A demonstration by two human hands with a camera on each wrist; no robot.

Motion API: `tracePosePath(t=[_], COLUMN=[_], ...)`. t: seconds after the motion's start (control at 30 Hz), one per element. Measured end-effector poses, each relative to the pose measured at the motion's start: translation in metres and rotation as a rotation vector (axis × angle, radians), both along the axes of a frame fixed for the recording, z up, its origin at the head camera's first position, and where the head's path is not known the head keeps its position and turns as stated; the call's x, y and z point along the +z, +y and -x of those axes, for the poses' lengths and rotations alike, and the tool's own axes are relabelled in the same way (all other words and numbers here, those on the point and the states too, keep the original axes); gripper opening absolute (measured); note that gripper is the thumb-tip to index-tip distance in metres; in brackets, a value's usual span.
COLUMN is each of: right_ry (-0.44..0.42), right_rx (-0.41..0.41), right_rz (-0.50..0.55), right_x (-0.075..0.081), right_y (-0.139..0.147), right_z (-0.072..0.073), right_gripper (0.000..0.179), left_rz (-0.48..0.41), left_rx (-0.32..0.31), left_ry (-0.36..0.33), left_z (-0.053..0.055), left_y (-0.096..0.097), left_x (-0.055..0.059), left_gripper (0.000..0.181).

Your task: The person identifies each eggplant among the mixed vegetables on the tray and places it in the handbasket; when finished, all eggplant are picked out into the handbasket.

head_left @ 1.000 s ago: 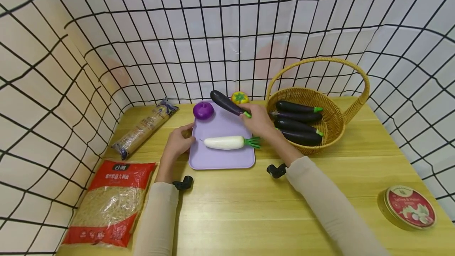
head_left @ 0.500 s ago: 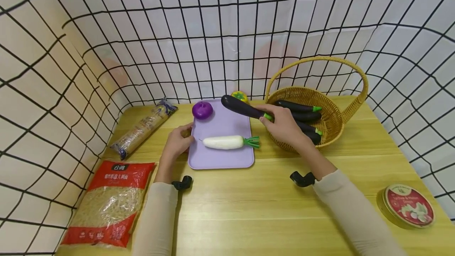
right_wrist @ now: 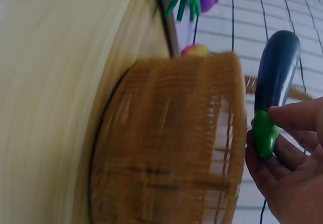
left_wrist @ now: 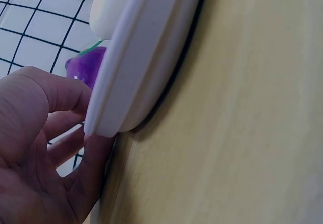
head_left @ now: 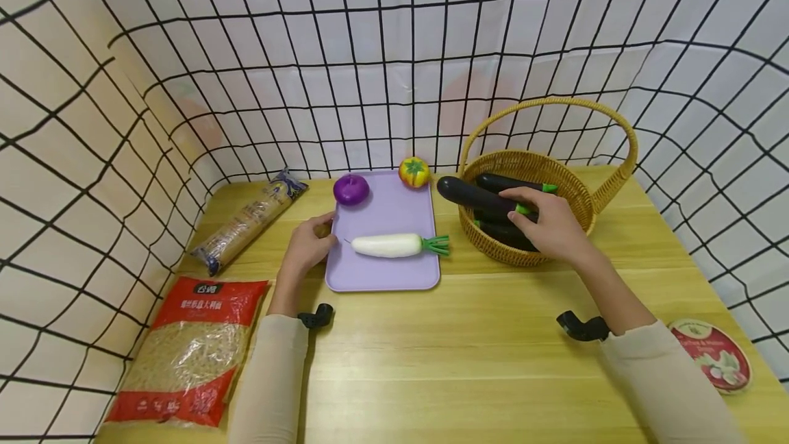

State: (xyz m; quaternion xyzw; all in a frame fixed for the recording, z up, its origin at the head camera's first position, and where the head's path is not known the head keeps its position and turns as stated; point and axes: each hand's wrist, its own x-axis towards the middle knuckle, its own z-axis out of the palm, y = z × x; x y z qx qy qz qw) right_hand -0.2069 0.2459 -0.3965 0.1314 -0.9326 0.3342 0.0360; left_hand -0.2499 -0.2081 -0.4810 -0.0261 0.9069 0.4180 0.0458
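My right hand (head_left: pixel 551 225) pinches an eggplant (head_left: pixel 471 195) by its green stem end. The eggplant is over the left part of a wicker basket (head_left: pixel 514 257), its rounded end pointing left past the rim. Other eggplants (head_left: pixel 505 182) lie inside the basket, partly hidden by the hand. In the right wrist view, thumb and fingers close around the green cap (right_wrist: pixel 265 133). My left hand (head_left: pixel 308 245) holds the left rim of a lilac tray (head_left: pixel 382 278), thumb and fingers at its edge (left_wrist: pixel 101 103). On the tray lie a white radish (head_left: pixel 387 246) and a purple onion (head_left: pixel 351 190).
A yellow-red pepper-like vegetable (head_left: pixel 414 172) sits at the tray's back right corner. Left are a long noodle packet (head_left: pixel 249 225) and a red pasta bag (head_left: pixel 191 351). A round red tin (head_left: pixel 718 355) is partly behind the right sleeve. The basket's tall handle (head_left: pixel 555 100) arches over it.
My right hand has carried the eggplant rightward from above the tray to over the basket. The pepper-like vegetable is now fully visible. My left hand has stayed at the tray's rim.
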Motion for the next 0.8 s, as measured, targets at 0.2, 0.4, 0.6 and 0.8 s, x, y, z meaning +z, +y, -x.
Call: tracePosePath(t=[0.2, 0.4, 0.6, 0.8], right_ry=[-0.023, -0.033, -0.075, -0.071], right_rx=[0.021, 0.063, 0.031, 0.003], right_rz=[-0.030, -0.111, -0.137, -0.161], right_x=[-0.003, -0.006, -0.011, -0.015], right_y=[0.035, 0.060, 0.070, 0.070], right_z=[-0.005, -0.008, -0.008, -0.003], right_gripper=[0.038, 0.035, 0.036, 0.036], left_rz=[-0.018, -0.011, -0.003, -0.005], left_rx=[0.004, 0.012, 0.014, 0.016], left_ry=[0.009, 0.011, 0.020, 0.019], left_z=[0.000, 0.000, 0.000, 0.000], left_y=[0.001, 0.001, 0.000, 0.001], left_x=[0.001, 0.003, 0.001, -0.002], left_gripper=[0.065, 0.064, 0.064, 0.063])
